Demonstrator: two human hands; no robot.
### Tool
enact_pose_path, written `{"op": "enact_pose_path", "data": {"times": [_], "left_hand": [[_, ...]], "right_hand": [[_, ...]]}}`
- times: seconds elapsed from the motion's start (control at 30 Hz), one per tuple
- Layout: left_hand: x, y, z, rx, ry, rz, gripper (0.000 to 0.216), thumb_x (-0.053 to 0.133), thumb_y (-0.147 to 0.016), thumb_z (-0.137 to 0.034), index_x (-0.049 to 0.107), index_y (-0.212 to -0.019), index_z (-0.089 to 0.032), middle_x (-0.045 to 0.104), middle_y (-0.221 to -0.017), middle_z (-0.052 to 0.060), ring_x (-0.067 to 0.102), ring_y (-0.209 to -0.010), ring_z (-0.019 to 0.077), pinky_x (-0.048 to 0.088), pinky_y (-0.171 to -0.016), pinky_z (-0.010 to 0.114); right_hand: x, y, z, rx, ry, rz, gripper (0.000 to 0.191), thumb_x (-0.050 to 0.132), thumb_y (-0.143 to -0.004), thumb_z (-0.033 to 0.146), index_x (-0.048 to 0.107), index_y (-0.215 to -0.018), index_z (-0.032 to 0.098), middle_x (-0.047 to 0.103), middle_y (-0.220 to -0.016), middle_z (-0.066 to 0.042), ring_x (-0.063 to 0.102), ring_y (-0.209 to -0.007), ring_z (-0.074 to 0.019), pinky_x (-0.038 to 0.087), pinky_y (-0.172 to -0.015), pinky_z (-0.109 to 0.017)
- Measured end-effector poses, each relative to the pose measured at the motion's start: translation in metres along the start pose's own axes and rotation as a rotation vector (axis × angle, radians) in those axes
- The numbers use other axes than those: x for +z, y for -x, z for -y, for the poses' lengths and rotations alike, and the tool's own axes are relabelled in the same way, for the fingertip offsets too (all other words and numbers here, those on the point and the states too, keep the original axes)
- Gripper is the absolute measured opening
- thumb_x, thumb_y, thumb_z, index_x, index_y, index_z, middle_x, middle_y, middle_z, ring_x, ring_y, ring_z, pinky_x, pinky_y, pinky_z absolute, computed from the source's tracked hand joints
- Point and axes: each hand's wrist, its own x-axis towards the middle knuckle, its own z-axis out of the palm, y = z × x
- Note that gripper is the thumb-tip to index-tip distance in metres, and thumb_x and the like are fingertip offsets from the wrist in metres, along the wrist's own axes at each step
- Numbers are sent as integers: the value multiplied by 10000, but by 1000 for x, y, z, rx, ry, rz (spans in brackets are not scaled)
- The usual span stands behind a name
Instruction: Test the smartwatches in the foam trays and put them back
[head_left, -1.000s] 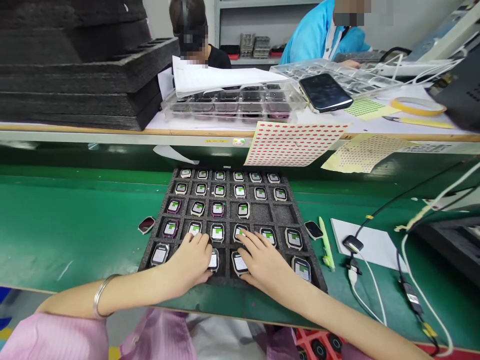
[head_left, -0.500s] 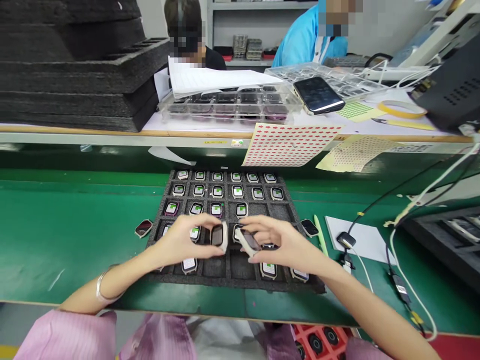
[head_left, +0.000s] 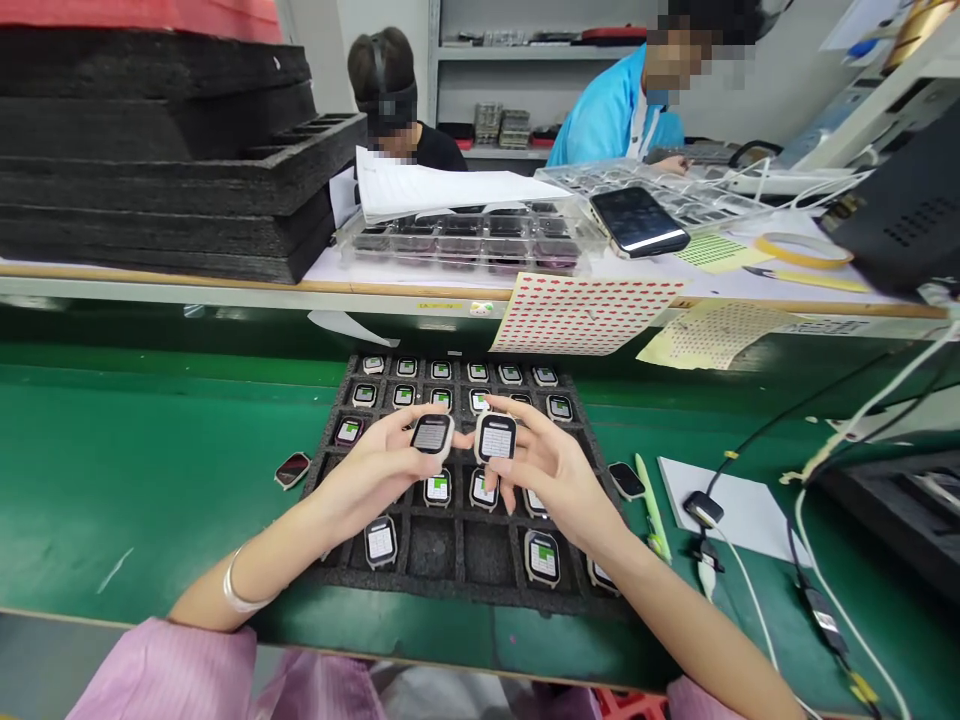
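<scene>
Over the black foam tray (head_left: 450, 572) on the green belt (head_left: 150, 470), left hand (head_left: 375, 468) pinches a grey-screen watch body (head_left: 431, 436) and right hand (head_left: 553, 472) pinches a white-screen watch body (head_left: 496, 437), just beside each other, screens up, with the red-dot sticker sheet (head_left: 585, 312) beyond.

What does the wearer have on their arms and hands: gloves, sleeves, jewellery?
No gloves: left hand and right hand are bare. Pale pink sleeves end near the elbows. A thin silver bangle circles the left wrist; the right wrist carries nothing.
</scene>
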Motion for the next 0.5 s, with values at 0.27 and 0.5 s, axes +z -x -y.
{"op": "enact_pose_path", "data": {"times": [0.27, 0.5], "left_hand": [[8, 4, -1, 84, 75, 80, 513, 577, -691, -29, 505, -1182, -161, 647, -1082, 108, 620, -1021, 258, 489, -886, 405], [13, 9, 6, 193, -45, 77, 271, 477, -903, -137, 457, -1169, -183, 636, -983, 78, 625, -884, 183, 555, -769, 352]], "right_hand": [[5, 5, -1, -84, 91, -109, 263, 605, -902, 303, 561, -1127, 176, 582, -662, 15, 609, -464, -128, 471, -381, -194], [1, 10, 2, -113, 89, -84, 236, 550, -938, 340, 594, -1119, 195, 654, -818, -49, 658, -534, -175, 490, -383, -233]]}}
